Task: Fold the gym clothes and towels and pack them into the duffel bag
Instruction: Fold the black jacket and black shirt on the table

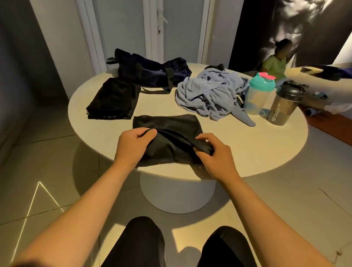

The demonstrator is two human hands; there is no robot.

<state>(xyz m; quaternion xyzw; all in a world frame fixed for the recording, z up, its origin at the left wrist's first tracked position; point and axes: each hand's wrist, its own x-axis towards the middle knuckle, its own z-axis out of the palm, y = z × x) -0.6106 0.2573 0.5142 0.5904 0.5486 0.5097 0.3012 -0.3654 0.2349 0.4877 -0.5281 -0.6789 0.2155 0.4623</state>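
Closest to me, below both hands, are my knees (140, 248) in black. Above them my left hand (134, 144) has its fingers curled in, and thumb and forefinger pinch the left end of a raised fold in the black garment (171, 124). My right hand (213, 156) is curled round the right end of that same fold, with its fingertips tucked into the cloth. The garment lies between my hands and just beyond them, at the near edge of the round pale table (244, 153). Its far half is flat and its near half is bunched under my knuckles.

Past my left hand and a little to its outer side lies a folded black piece (115, 99), flat and apart from the garment I hold. Farther on from it, the dark duffel bag (153, 71) sits at the table's far edge, one strap trailing toward the middle. I cannot tell whether it is zipped.

Past my right hand the light blue towel (213, 94) lies in a crumpled heap, unfolded, just beside the bag. On the towel's outer side stands a teal-lidded shaker bottle (259, 96), upright, with a dark shaker bottle (285, 105) just beside it. Far beyond, off the table, a seated person in a green top (276, 65) is near the wall.
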